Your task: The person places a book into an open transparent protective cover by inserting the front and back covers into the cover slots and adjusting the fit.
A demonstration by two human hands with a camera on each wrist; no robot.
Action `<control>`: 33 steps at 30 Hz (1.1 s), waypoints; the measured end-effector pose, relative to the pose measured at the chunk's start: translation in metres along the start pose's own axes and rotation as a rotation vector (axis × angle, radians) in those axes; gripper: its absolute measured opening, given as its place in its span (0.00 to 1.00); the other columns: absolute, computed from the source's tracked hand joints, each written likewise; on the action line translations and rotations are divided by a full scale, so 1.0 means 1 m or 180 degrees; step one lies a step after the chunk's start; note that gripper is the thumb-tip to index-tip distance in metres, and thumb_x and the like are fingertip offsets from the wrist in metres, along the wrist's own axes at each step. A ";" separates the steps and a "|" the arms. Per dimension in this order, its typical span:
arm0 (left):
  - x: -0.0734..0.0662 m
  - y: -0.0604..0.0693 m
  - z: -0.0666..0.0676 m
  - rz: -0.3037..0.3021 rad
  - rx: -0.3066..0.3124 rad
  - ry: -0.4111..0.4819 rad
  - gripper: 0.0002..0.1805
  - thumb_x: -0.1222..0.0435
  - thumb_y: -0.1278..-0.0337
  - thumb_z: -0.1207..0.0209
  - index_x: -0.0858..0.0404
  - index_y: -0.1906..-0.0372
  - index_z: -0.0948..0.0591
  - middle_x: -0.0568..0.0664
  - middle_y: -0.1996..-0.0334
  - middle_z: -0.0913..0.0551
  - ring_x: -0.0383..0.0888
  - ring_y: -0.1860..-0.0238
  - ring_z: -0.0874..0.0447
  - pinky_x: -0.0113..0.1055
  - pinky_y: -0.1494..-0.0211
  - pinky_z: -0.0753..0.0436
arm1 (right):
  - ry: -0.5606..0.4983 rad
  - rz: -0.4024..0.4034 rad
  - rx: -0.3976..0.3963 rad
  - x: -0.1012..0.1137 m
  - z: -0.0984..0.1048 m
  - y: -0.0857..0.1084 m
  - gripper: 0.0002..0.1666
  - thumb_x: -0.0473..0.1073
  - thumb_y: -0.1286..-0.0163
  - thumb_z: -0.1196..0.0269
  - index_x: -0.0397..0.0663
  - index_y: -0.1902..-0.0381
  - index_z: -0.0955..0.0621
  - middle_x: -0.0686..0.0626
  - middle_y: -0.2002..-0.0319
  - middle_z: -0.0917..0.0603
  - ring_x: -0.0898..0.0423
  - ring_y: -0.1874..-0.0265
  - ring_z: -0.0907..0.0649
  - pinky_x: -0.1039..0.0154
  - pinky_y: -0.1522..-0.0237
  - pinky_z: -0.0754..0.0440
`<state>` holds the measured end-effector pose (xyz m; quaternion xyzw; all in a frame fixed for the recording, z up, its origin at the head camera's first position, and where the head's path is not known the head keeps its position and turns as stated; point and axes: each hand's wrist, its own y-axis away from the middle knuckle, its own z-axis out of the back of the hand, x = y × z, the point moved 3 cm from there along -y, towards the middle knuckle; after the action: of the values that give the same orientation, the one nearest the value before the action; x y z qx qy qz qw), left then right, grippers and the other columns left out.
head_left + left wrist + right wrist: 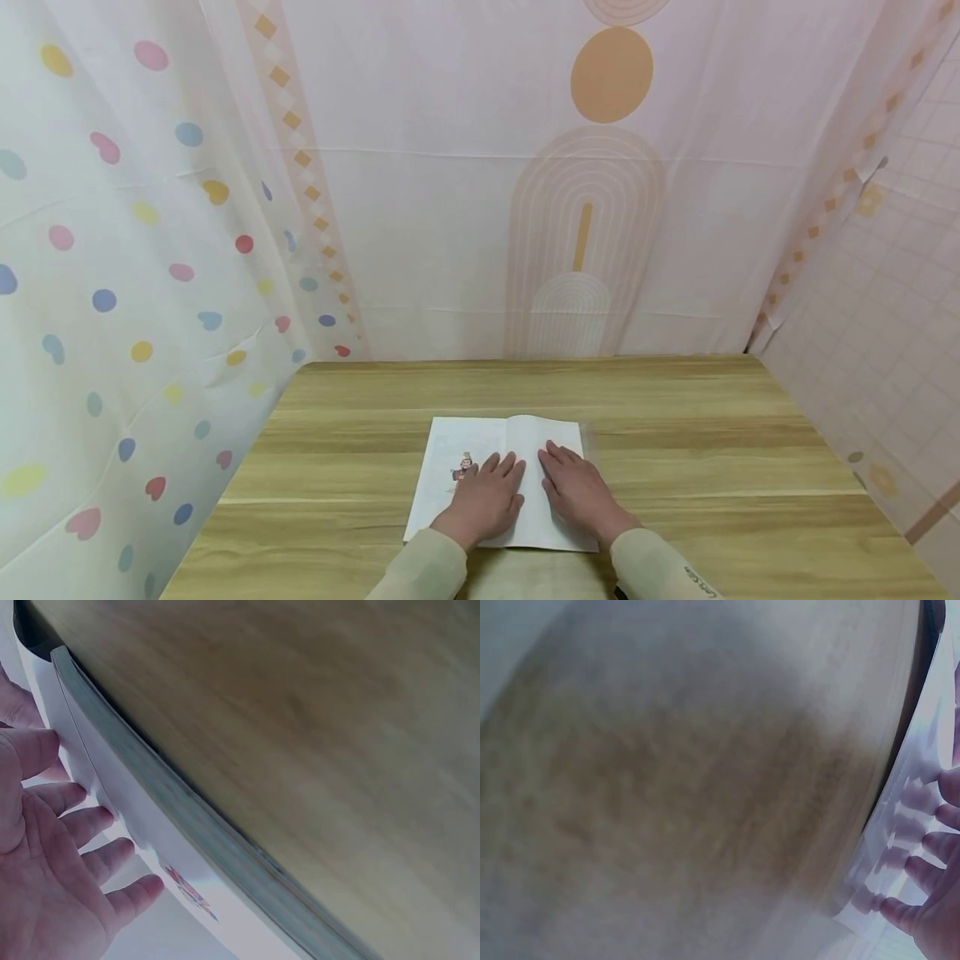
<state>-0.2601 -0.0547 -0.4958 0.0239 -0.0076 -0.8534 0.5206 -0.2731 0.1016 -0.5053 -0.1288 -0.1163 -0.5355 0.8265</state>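
An open book (468, 433) with white pages lies on the wooden table, a small coloured figure (462, 465) printed on its left page. My left hand (489, 498) rests on that page beside the fold, fingers extended. On the right-hand page lies my right hand (582, 493), its fingers also straight and pointing up towards the fold. In the left wrist view, the left hand (56, 862) touches the page above a thick stack of page edges (172, 791). The right wrist view catches only part of the right hand (934, 892), its fingertips on a glossy page (907, 802).
The wooden table (712, 450) extends around the book on both sides and behind it. A patterned curtain (420, 208) hangs at the table's back edge. Dotted fabric (127, 233) hangs on the left and checked fabric (892, 333) on the right.
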 end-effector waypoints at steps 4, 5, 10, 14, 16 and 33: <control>-0.001 0.000 0.000 0.0044 0.0035 0.0040 0.28 0.52 0.28 0.49 0.57 0.29 0.29 0.51 0.29 0.31 0.53 0.30 0.34 0.59 0.36 0.29 | 0.0039 -0.0033 0.0022 0.000 -0.001 0.000 0.27 0.42 0.26 0.42 0.36 0.33 0.27 0.38 0.31 0.30 0.39 0.32 0.31 0.39 0.35 0.34; -0.001 0.000 0.000 0.0060 0.0048 0.0048 0.28 0.52 0.28 0.50 0.57 0.28 0.29 0.51 0.29 0.31 0.53 0.30 0.34 0.60 0.37 0.29 | 0.0042 -0.0044 0.0029 0.000 -0.001 0.000 0.27 0.42 0.26 0.42 0.37 0.33 0.27 0.38 0.31 0.30 0.39 0.32 0.31 0.38 0.35 0.34; -0.002 0.000 0.000 0.0106 0.0084 0.0039 0.28 0.52 0.29 0.49 0.55 0.28 0.29 0.50 0.28 0.32 0.52 0.29 0.35 0.62 0.38 0.28 | 0.0063 -0.0082 0.0053 0.000 -0.002 0.000 0.27 0.42 0.26 0.42 0.37 0.33 0.27 0.38 0.31 0.30 0.38 0.33 0.31 0.36 0.36 0.34; -0.004 -0.001 0.001 0.0118 0.0094 -0.0007 0.28 0.52 0.29 0.49 0.55 0.29 0.29 0.49 0.29 0.31 0.53 0.29 0.34 0.62 0.39 0.27 | 0.0094 -0.0085 0.0069 0.000 -0.002 0.000 0.27 0.42 0.26 0.43 0.37 0.33 0.27 0.39 0.31 0.30 0.38 0.33 0.31 0.35 0.36 0.34; -0.005 -0.001 0.001 0.0132 0.0101 -0.0027 0.27 0.51 0.29 0.48 0.54 0.29 0.28 0.49 0.29 0.31 0.53 0.29 0.34 0.62 0.40 0.27 | 0.0088 -0.0092 0.0094 0.000 -0.003 0.000 0.27 0.42 0.26 0.43 0.38 0.33 0.27 0.39 0.31 0.30 0.38 0.33 0.31 0.35 0.36 0.35; -0.017 -0.003 -0.002 0.0043 0.0046 -0.0496 0.25 0.53 0.29 0.48 0.54 0.31 0.26 0.53 0.31 0.30 0.55 0.31 0.34 0.61 0.43 0.24 | 0.0113 -0.0086 0.0139 -0.001 -0.005 0.003 0.27 0.43 0.27 0.41 0.40 0.33 0.26 0.39 0.29 0.32 0.37 0.31 0.33 0.31 0.35 0.39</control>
<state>-0.2553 -0.0381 -0.4976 -0.0389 -0.0544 -0.8491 0.5240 -0.2707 0.1018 -0.5101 -0.0996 -0.1150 -0.5462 0.8237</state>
